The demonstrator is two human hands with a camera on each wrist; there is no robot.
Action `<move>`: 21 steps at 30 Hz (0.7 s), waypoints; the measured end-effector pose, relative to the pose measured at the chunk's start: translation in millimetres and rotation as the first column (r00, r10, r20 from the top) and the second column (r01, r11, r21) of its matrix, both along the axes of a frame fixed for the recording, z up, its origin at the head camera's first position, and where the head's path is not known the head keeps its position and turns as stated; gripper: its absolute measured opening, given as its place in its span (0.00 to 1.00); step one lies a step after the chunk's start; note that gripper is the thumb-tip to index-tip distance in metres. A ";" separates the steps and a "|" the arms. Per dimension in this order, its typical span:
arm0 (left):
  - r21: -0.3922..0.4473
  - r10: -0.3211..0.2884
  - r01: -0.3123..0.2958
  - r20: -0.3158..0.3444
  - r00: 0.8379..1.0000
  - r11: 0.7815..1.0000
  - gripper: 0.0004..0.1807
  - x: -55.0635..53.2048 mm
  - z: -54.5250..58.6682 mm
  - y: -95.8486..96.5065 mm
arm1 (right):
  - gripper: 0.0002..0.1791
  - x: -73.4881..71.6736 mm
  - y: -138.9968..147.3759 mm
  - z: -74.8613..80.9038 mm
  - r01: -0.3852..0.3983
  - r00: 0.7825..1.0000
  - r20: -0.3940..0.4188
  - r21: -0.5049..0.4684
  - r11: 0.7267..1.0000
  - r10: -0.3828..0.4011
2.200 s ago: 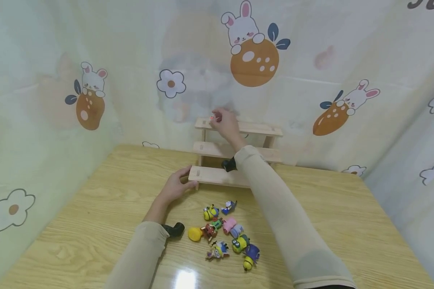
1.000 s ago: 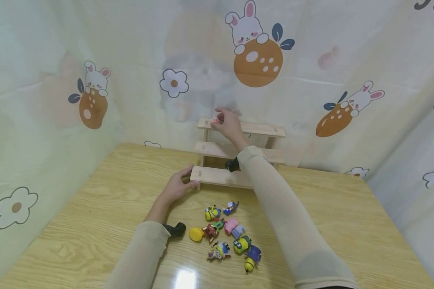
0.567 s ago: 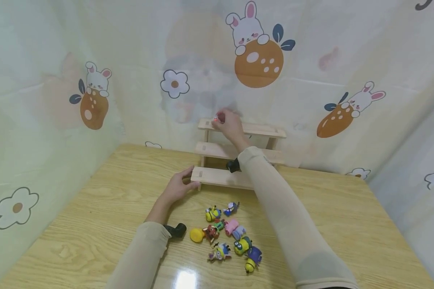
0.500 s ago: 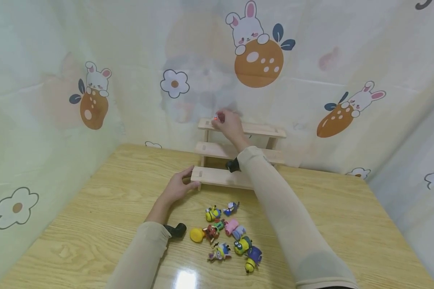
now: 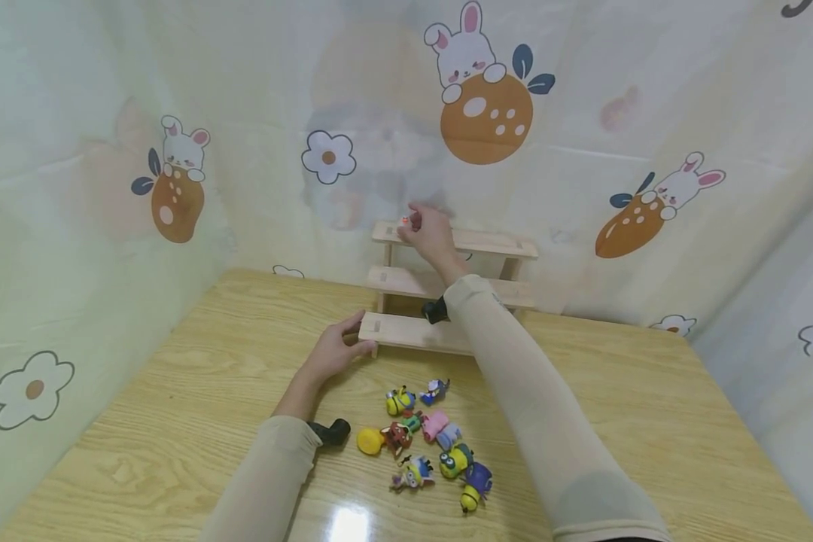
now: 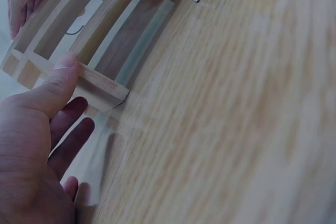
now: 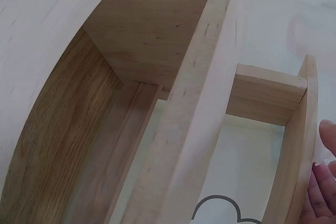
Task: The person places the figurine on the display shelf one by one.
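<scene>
At the left end of a three-step wooden display stand (image 5: 406, 330), my left hand (image 5: 330, 354) grips the lowest step between thumb and forefinger; the left wrist view shows the thumb (image 6: 62, 80) against its end and other fingers loosely bent below. Above the left part of the top step, my right hand (image 5: 430, 232) pinches a tiny whitish figure (image 5: 404, 220) with a red-orange spot. Most of it is hidden by the fingers, so its kind is unclear. In the right wrist view, only part of the right hand (image 7: 321, 192) shows beyond the top board.
In front of the stand lies a group of toy figures: a yellow-and-blue minion (image 5: 400, 400), a blue-and-white figure (image 5: 434, 391), a pink one (image 5: 436, 424), a brown one (image 5: 396, 436) and several others. A printed curtain (image 5: 264, 188) hangs behind the wooden table (image 5: 196, 391).
My right hand stays at the top step; its fingers and the tiny figure shift only slightly. The left hand keeps its hold. The head view has drifted a little.
</scene>
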State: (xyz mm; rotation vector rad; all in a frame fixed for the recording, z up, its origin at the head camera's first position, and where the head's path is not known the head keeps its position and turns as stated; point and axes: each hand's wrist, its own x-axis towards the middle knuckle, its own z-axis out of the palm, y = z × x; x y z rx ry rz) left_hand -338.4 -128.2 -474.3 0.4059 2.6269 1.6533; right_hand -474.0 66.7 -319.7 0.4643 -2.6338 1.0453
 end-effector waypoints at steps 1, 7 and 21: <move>0.000 -0.001 0.001 -0.002 1.000 1.000 0.41 -0.1 0.0 -0.1 | 0.32 0.1 0.1 0.1 0.000 1.000 0.004 -0.006 1.000 0.000; 0.020 -0.010 0.010 -0.011 1.000 1.000 0.41 -0.4 -1.1 0.0 | 0.32 0.4 1.4 0.3 0.005 1.000 0.019 -0.030 1.000 -0.004; 0.035 -0.011 0.011 0.010 1.000 0.999 0.41 0.3 -0.4 -0.9 | 0.30 3.5 6.1 2.9 0.022 1.000 -0.001 -0.026 0.999 -0.022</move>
